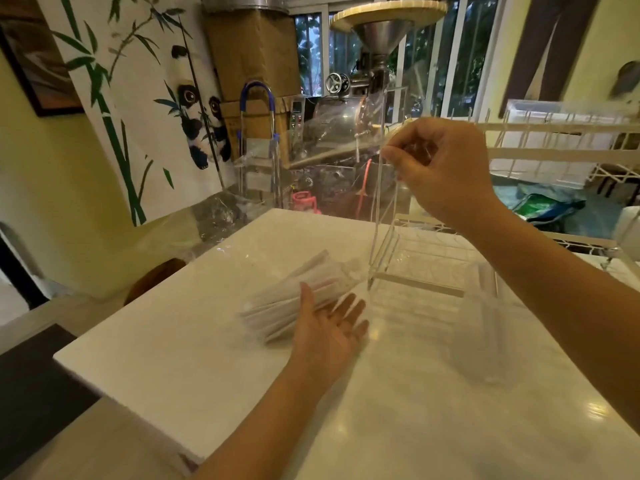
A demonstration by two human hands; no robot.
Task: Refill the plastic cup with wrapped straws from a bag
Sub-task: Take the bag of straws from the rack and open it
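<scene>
Overhead, right hand (440,168) pinches the clear bag (384,209); open left hand (329,327) touches straws (287,299).

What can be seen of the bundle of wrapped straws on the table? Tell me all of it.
The bundle of wrapped straws lies on its side on the white table, slanting up to the right. The straws are thin, in white paper-like wrappers, fanned out loosely. The left hand, open with palm up, rests against the bundle's near side. The picture is blurred, so no count is possible.
</scene>
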